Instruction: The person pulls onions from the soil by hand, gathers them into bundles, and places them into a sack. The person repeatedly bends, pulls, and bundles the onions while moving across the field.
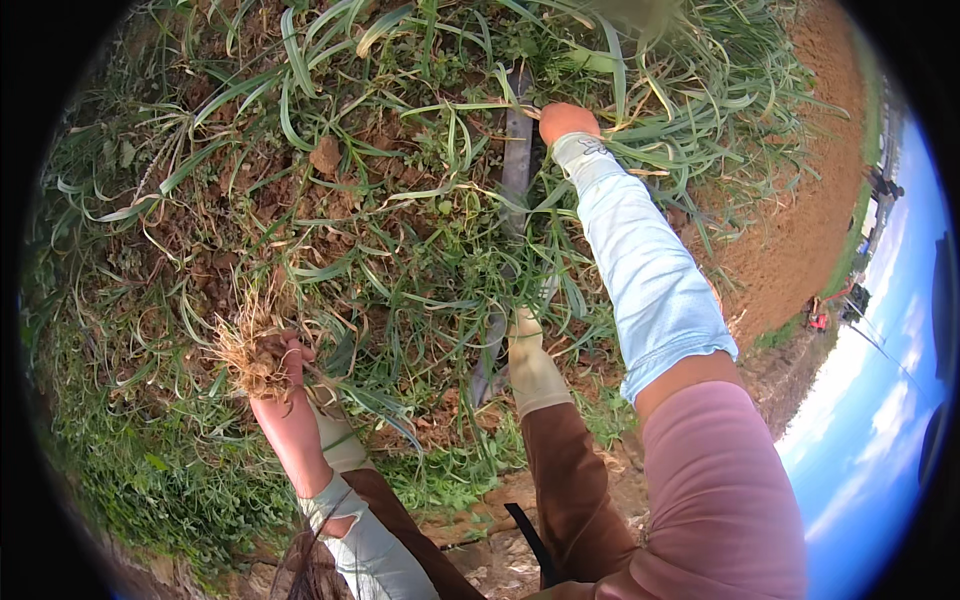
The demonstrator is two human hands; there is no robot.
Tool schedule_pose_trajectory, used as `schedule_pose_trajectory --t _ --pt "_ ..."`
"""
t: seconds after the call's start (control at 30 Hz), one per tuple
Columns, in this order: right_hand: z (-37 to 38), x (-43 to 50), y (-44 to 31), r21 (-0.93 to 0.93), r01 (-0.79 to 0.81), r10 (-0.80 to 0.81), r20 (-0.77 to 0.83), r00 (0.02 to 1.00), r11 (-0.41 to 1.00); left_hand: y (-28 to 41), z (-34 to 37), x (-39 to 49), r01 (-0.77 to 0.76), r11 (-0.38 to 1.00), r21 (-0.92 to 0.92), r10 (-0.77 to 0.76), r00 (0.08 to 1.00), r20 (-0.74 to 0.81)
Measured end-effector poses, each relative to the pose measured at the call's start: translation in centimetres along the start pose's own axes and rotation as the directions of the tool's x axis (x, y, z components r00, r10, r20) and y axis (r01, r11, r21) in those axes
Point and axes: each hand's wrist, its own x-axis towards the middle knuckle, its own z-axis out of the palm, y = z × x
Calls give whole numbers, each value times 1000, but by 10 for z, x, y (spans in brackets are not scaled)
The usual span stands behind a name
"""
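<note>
In the lower left, my left hand (289,424) holds a clump of pulled garlic plants (262,367). Their dry, pale roots and soil-coated bulbs point up and to the left, while green leaves trail out to the right of the hand. Farther forward, my right hand (568,122) is closed among standing garlic leaves (667,150), beside a flat dark strip (517,157) that looks like drip tape. A thin stem shows at the left side of that fist. Its fingers are mostly hidden, so the grip itself is not clear.
Weeds and garlic leaves cover the reddish soil (217,262). My legs, in brown trousers (570,480) and pale boots (532,360), stand close to the strip. Bare tilled soil (810,225) lies at right, with a red machine (817,321) and a distant person (885,184) beyond.
</note>
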Motion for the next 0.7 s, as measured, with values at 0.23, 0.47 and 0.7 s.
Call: schedule_pose_trajectory --t 0.23,0.47,0.7 --pt "-12 -141 -3 -70 270 -269 30 963 960 9 4 -1 -75 996 44 75 997 7" --pt "-37 -13 77 -291 191 -292 -357 887 937 10 8 -3 -108 993 47 109 994 -27" --pt "36 16 81 -1 -61 61 -142 988 998 -3 23 -12 -42 993 112 44 999 -13"
